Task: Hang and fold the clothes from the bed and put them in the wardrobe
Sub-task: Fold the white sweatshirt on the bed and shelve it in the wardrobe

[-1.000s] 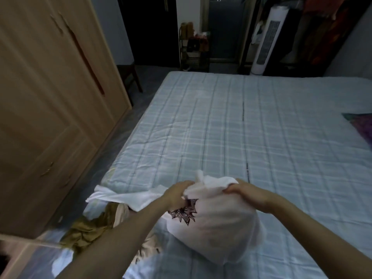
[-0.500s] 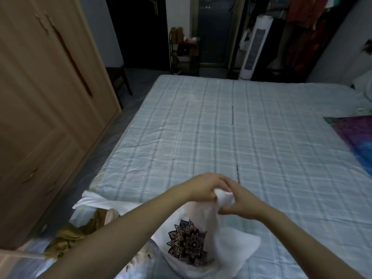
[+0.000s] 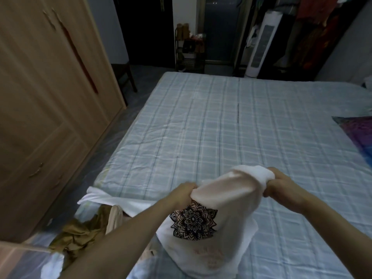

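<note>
On your far left stands the wardrobe [image 3: 40, 109], pale wood grain, panelled doors closed, with a dark reddish streak down one door. At the bed's near left corner lies a crumpled heap of clothes [image 3: 78, 236]: olive-brown fabric, a beige piece, and a white one spread flat beside it. Your left arm reaches forward from the lower left, and your left hand [image 3: 182, 195] is curled tight on a bunched edge of the white shirt [image 3: 217, 228]. The shirt is thin, soft and rumpled, printed with a black mandala, and it hangs between your hands over the near edge of the bed [image 3: 241, 133], its lower part draping down. Your right hand [image 3: 280, 186] grips the shirt's other upper edge, fingers wrapped in the cloth, wrist bent inward. The bed cover is a pale blue checked quilt, lightly creased. At the far right edge lies a purple-blue cloth [image 3: 356, 133].
</note>
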